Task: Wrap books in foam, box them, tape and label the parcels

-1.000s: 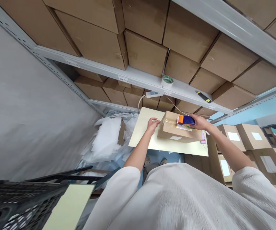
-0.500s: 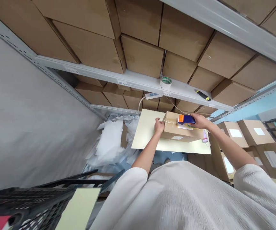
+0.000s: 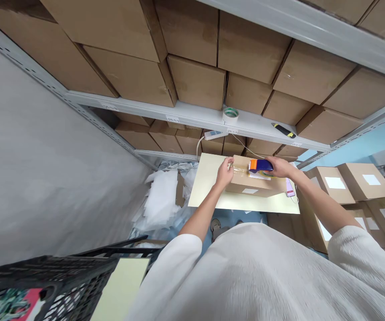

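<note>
A closed cardboard box (image 3: pixel 246 187) lies on a pale yellow board, with shiny clear tape at its left end and a white label on its near side. My right hand (image 3: pixel 279 167) grips a blue and orange tape dispenser (image 3: pixel 262 166) on the box's top, over a white paper there. At the far left corner of the box, my left hand (image 3: pixel 225 174) has its fingers curled against the edge; their tips are partly hidden.
The yellow board (image 3: pixel 204 187) carries a phone-like pink item (image 3: pixel 289 189) at right. On the shelf (image 3: pixel 192 111) are a tape roll (image 3: pixel 230 115) and a yellow-black cutter (image 3: pixel 284 130). Labelled boxes (image 3: pixel 334 183) stand right, white packing sheets (image 3: pixel 161 191) left, a black crate (image 3: pixel 55 285) lower left.
My left hand has moved from the box's left end up to its far left corner, fingers now curled in. The tape dispenser stays in nearly the same place on the box.
</note>
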{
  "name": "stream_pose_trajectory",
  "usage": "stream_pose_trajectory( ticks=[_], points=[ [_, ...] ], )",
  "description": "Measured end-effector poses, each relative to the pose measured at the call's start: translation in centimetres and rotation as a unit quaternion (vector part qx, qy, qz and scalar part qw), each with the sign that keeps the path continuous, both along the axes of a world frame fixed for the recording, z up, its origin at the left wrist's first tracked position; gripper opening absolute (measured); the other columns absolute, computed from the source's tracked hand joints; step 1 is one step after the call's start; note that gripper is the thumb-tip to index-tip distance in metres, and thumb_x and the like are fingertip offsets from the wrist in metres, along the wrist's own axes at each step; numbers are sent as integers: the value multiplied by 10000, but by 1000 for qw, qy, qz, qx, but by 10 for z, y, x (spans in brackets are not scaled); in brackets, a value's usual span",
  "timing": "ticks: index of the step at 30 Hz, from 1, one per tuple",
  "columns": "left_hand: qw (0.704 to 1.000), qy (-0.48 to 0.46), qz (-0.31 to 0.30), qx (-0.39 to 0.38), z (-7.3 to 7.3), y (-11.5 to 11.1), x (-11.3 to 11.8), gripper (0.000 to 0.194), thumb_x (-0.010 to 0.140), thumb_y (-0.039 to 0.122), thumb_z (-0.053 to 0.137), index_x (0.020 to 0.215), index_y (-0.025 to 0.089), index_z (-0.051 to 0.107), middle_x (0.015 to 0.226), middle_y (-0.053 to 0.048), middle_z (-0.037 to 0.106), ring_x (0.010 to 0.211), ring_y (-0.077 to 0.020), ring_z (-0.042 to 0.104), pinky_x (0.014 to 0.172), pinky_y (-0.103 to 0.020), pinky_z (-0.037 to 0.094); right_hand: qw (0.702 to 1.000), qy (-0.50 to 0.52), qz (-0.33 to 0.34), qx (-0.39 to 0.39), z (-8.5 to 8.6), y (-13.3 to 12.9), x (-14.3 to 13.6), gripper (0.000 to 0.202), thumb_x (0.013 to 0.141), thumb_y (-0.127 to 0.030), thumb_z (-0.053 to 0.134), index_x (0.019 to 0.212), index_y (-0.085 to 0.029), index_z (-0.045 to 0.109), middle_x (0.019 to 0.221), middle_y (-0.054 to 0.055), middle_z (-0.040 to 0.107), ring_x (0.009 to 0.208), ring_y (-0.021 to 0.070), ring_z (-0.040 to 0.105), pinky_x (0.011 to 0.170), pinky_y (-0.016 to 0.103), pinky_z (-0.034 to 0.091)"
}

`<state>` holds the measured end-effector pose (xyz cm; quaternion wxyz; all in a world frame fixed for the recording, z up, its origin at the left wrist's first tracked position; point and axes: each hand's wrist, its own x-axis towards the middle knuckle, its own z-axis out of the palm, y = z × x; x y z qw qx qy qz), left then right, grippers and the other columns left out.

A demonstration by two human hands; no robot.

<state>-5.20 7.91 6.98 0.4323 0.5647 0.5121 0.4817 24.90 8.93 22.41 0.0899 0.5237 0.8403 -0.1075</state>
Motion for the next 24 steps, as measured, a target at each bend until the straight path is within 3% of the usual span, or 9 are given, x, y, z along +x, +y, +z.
stream_pose_trajectory(
  ticks=[2,5,8,11,15,18,24],
  points=[
    [996,48,-67,25,12,-2,4,580,900,120,681,1468,230,639,1503,-146,694,1449,-319,623,1260,-482,461,1000,-8,0,-5,2,-1,-2,492,945,-433,787,1374,-246,634,1346,138,769,1192,330,743,869,353,562],
    [979,148,-130,48,18,-6,7,738,853,249,842,1548,216,596,1625,-187,603,1577,-389,495,1332,-528,356,999,-28,-9,-13,3,-2,-5,521,941,-443,792,1404,-277,619,1360,127,770,1157,323,753,809,339,552],
    [963,216,-145,68,16,-8,5,784,887,357,853,1595,223,546,1698,-192,533,1646,-382,411,1358,-516,296,999,-38,-20,-22,3,-2,-5,522,941,-479,794,1389,-279,616,1309,137,784,1082,311,765,766,324,533],
    [953,252,-153,69,15,-6,2,784,932,416,813,1626,217,509,1717,-198,513,1650,-373,410,1357,-499,286,998,-42,-35,-33,5,-5,14,548,924,-515,813,1365,-254,618,1270,167,785,1038,326,766,772,343,529],
    [941,285,-172,64,19,-1,0,796,966,482,757,1656,202,476,1740,-204,486,1656,-381,392,1366,-509,253,996,-49,-62,-32,11,-16,80,520,953,-576,760,1326,-239,624,1229,161,783,1002,321,759,762,346,511],
    [935,303,-173,66,19,0,0,792,978,504,731,1661,195,475,1743,-206,482,1660,-395,387,1362,-523,267,995,-61,-78,-26,9,-30,143,421,982,-496,728,1288,-228,621,1228,154,774,986,303,748,744,338,493],
    [921,343,-174,59,16,1,-1,805,981,540,706,1673,207,465,1757,-185,467,1673,-392,364,1363,-532,290,994,-59,-83,-34,-15,-55,241,390,944,-419,767,1260,-238,627,1245,159,757,1028,313,732,764,343,502]
  ],
)
